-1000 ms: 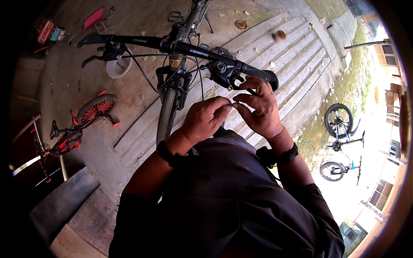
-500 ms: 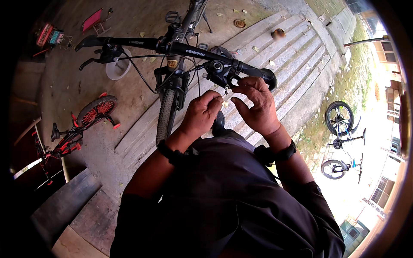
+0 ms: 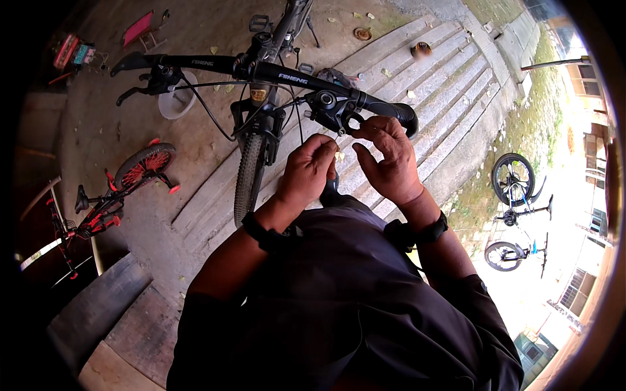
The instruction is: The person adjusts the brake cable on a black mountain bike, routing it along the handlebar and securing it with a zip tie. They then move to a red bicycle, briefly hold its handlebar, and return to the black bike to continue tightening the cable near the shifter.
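A black bicycle handlebar [image 3: 215, 64] crosses the scene in front of me, above the bike's front tyre [image 3: 248, 173]. On its right side sits the black brake and shifter unit [image 3: 326, 104], with a brake lever [image 3: 355, 122] below the right grip [image 3: 405, 116]. My left hand [image 3: 306, 168] is closed in a pinch just below that unit; whatever the fingertips hold is too small to make out. My right hand [image 3: 391, 156] has its fingers curled at the brake lever, while its thumb stands apart, toward my left hand.
A red and black bicycle [image 3: 107, 202] stands at left, and another bicycle [image 3: 515, 208] is at far right. Beyond the handlebar are a white bucket [image 3: 176, 101], a pink folding chair [image 3: 139, 29] and a rusty tin [image 3: 421, 50]. Stone steps [image 3: 417, 85] run beneath the bike.
My left hand has shifted slightly right and up, its fingers more tucked in. The small thin piece seen by its fingertips no longer shows clearly. The handlebar has moved slightly left.
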The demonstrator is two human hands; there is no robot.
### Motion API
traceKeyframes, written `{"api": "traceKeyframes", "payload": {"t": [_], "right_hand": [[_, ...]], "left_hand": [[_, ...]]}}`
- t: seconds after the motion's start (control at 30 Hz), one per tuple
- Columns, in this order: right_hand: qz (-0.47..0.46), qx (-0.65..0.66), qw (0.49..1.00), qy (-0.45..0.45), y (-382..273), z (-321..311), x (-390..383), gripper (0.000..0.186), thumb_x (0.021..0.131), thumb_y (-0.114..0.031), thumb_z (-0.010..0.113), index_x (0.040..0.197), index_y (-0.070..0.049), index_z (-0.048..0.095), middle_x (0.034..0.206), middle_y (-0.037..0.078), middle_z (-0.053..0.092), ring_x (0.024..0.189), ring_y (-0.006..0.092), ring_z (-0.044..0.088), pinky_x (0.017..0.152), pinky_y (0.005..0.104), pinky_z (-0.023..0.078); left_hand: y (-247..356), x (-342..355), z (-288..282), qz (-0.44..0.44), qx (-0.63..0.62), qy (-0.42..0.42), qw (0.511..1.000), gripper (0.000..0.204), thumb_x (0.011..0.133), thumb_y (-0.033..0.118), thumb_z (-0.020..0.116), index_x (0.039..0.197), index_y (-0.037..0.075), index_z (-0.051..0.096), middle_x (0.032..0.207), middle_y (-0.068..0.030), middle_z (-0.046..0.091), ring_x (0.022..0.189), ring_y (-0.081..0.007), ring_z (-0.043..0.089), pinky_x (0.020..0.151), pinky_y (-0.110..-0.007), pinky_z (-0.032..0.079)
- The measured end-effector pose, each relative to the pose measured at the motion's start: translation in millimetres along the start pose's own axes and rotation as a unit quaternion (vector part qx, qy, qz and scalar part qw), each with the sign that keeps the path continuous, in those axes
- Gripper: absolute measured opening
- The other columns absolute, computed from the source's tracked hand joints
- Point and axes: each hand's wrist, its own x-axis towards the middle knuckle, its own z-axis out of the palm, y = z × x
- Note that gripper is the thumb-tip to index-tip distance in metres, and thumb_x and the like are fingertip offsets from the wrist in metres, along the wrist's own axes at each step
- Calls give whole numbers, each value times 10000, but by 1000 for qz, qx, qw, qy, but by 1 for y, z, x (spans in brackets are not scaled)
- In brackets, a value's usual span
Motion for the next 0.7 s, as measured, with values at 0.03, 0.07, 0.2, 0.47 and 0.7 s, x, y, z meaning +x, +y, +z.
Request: {"api": "traceKeyframes", "payload": {"t": [0.03, 0.07, 0.2, 0.47, 0.7], "right_hand": [[-7, -11, 1000, -2, 1, 0, 1, 315, 741, 37, 757, 1030, -69, 688, 1004, 107, 632, 951, 288, 644, 774, 368, 541], [-14, -23, 1000, -4, 2, -1, 3, 324, 744, 33, 758, 1042, -71, 685, 1000, 107, 634, 945, 287, 648, 771, 369, 542], [34, -5, 999, 9, 4, 2, 3, 372, 763, 12, 763, 1111, -76, 666, 984, 109, 638, 884, 281, 673, 733, 373, 550], [53, -24, 998, -7, 5, 9, 9, 421, 792, -5, 757, 1187, -83, 635, 987, 118, 626, 807, 265, 687, 677, 370, 560], [66, 7, 997, -24, 11, 12, 6, 440, 812, 67, 719, 1222, -37, 600, 1020, 123, 608, 859, 232, 687, 710, 324, 596]], "left_hand": [[0, -1, 1, -6, -11, 5, 1000, 198, 1053, 179, 513, 974, 18, 599, 665, -3, 547, 597, -74, 511, 584, -238, 432], [1, -2, 3, -12, -22, 10, 1000, 199, 1054, 178, 511, 976, 18, 600, 667, -2, 547, 603, -74, 513, 592, -239, 435], [-2, -3, 9, -10, -80, 16, 997, 201, 1056, 180, 508, 986, 15, 599, 687, -15, 556, 624, -87, 526, 611, -249, 450], [-10, -5, 24, -8, -188, 33, 982, 221, 1056, 214, 506, 988, 16, 577, 724, -33, 553, 665, -125, 549, 654, -286, 472], [-14, -9, 38, 1, -241, 55, 969, 227, 1056, 235, 492, 1010, 24, 562, 755, -43, 541, 686, -152, 543, 662, -317, 467]]}}
